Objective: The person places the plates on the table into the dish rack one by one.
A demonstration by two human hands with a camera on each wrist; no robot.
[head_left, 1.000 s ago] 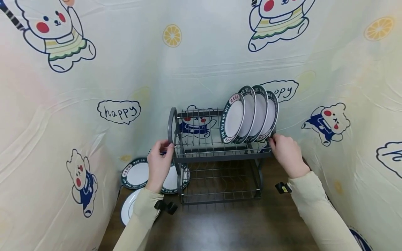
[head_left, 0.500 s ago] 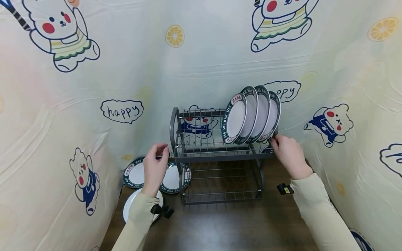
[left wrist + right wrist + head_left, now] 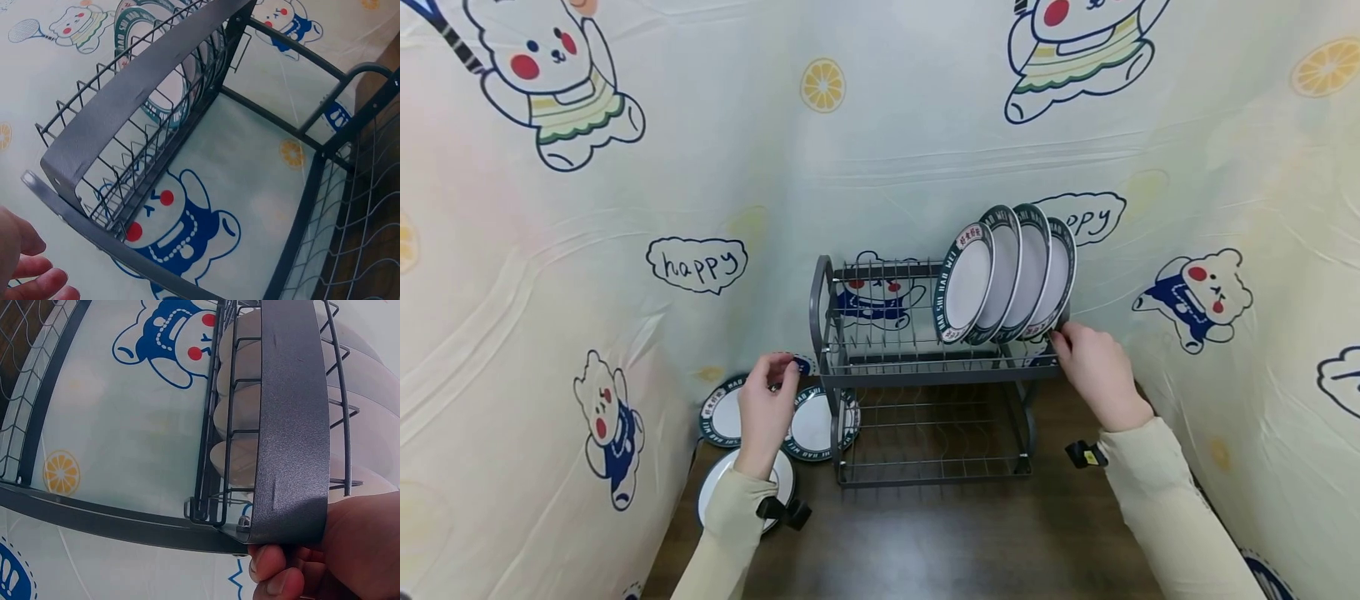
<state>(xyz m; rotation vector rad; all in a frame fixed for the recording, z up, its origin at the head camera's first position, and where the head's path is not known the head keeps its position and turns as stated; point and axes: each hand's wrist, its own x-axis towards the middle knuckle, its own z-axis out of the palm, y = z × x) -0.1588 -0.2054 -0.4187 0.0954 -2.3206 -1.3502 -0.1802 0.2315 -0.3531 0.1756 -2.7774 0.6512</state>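
A dark grey two-tier dish rack [image 3: 940, 377] stands on a brown wooden surface. Several white plates [image 3: 968, 283] with dark green lettered rims stand on edge at the right of its upper tier. My right hand [image 3: 1097, 371] grips the right end of the upper frame; in the right wrist view the fingers [image 3: 284, 584] curl beneath that end. Left of the rack, my left hand [image 3: 766, 412] is apart from it with bent, relaxed fingers and nothing held. The left wrist view shows its fingertips [image 3: 50, 281] just off the frame.
Two green-rimmed plates [image 3: 811, 427] lie flat left of the rack, partly behind the left hand. A white plate [image 3: 784, 477] lies nearer, partly under the left forearm. Cloth [image 3: 895, 125] printed with cartoon bears hangs behind and at both sides.
My left hand has let go of the rack's left end and moved left and slightly down. My right hand keeps its grip. The head view has shifted slightly.
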